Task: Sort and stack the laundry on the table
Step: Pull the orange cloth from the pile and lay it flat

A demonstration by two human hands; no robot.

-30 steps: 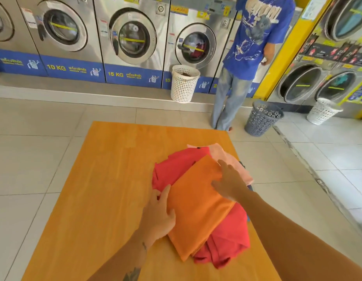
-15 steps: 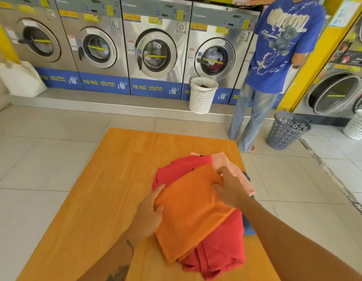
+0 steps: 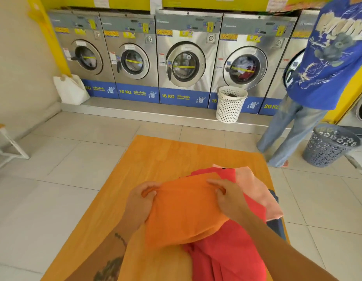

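A folded orange cloth (image 3: 184, 209) lies on top of a heap of laundry on the wooden table (image 3: 155, 157). My left hand (image 3: 140, 201) pinches its far left corner, and my right hand (image 3: 229, 196) grips its far right edge. Under it lies a red garment (image 3: 232, 252). A pale pink piece (image 3: 255, 189) sticks out to the right, and a dark blue item (image 3: 276, 226) shows at the table's right edge.
A row of steel washing machines (image 3: 184, 61) lines the far wall. A white basket (image 3: 229, 104) stands before them, a grey basket (image 3: 328, 145) at right. A person in a blue shirt (image 3: 328, 57) stands by the table's far right corner. A white bag (image 3: 70, 90) leans at left.
Both hands went from resting flat on the orange cloth to gripping its far corners. The view has tilted up and to the left.
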